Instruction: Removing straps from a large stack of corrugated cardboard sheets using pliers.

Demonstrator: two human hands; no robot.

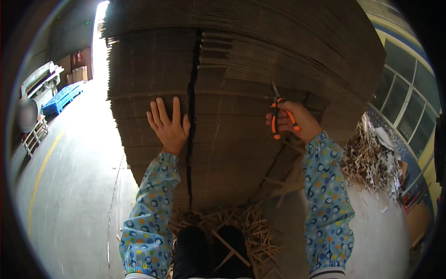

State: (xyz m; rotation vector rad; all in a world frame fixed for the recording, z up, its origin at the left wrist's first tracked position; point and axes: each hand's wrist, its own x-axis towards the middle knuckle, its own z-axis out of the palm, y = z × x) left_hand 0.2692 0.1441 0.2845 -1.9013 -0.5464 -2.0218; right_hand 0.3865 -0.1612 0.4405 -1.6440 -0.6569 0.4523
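Observation:
A tall stack of brown corrugated cardboard sheets (232,116) fills the middle, split by a dark vertical gap. My left hand (171,125) lies flat against the stack just left of that gap, fingers spread, holding nothing. In my right hand (299,120) is a pair of pliers (275,116) with orange and black handles. Their jaws point up and touch or nearly touch the stack's face; the exact contact is too dim to tell. Patterned blue sleeves cover both my forearms.
Cardboard strips (260,232) litter the floor around my legs. A heap of scrap strips (374,160) lies at the right by the windowed wall (404,88). Blue pallets (62,98) and a white vehicle (42,81) stand far left, beyond a yellow floor line (44,167).

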